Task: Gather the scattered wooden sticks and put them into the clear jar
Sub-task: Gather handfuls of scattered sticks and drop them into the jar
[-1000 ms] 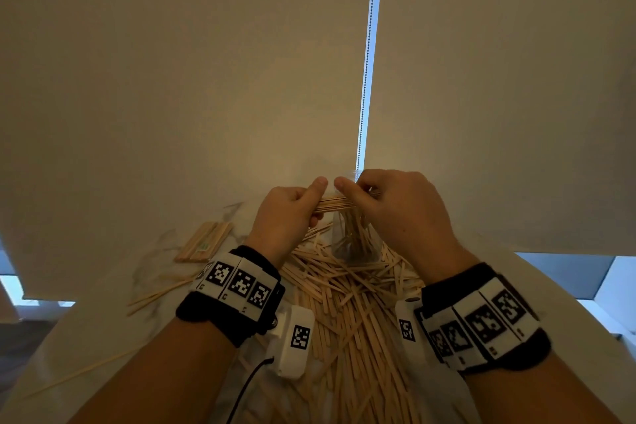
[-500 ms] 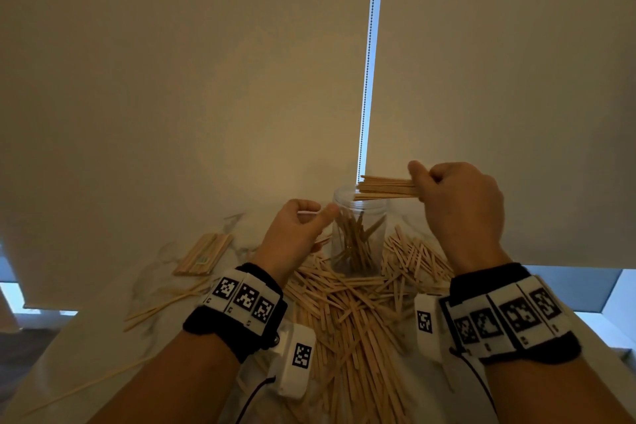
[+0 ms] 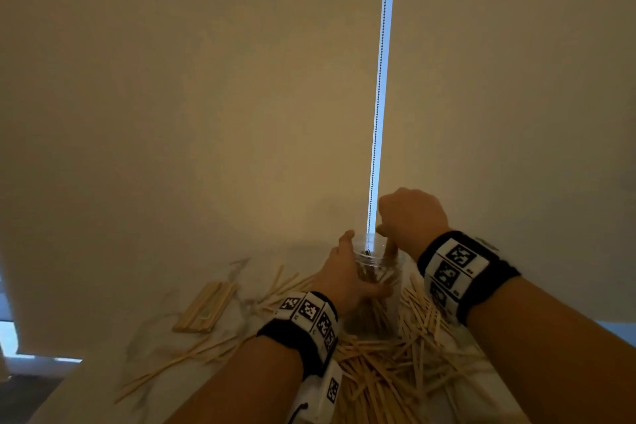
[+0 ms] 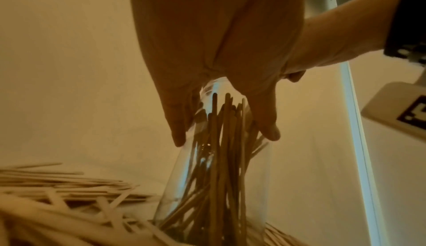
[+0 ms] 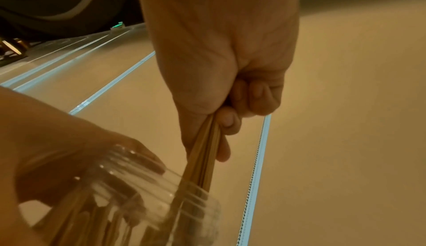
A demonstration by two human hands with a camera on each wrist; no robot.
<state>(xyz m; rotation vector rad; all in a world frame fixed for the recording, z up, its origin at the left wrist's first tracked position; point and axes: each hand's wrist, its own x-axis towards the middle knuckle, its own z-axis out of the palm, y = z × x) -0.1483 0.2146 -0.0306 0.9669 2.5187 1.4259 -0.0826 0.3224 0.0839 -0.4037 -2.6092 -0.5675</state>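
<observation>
Far left on the table [image 3: 103, 385]: a neat stack of flat sticks [image 3: 205, 307], lying apart from the rest, w/ a few long thin sticks [image 3: 179, 360] strewn in front of it.

Next, the left hand [image 3: 344, 277] is wrapped round the upper part of the clear jar [image 3: 378, 289]; thumb on one side, fingers [image 4: 177, 122] on the other, pressed to the wall, so it's clamped on the jar. Jar stands upright on the table, roughly mid-frame, w/ many sticks already inside [image 4: 219, 168], most standing on end & leaning.

Directly over the jar mouth is the right hand [image 3: 411, 217], fingers curled tight round a small bundle of sticks [image 5: 205, 155]. Bundle points down, lower ends past the rim [image 5: 184, 188] & inside the jar; upper ends gripped btwn thumb & fingers.

Around the jar base, esp. front & right, a big loose pile of scattered sticks [image 3: 413, 354] covers the table, crossing every which way.

Both wrists carry black bands w/ black-&-white square markers [image 3: 451, 262]. Behind everything: pale blinds [image 3: 206, 113] w/ a bright gap & a bead chain [image 3: 380, 79] hanging down to the jar.
</observation>
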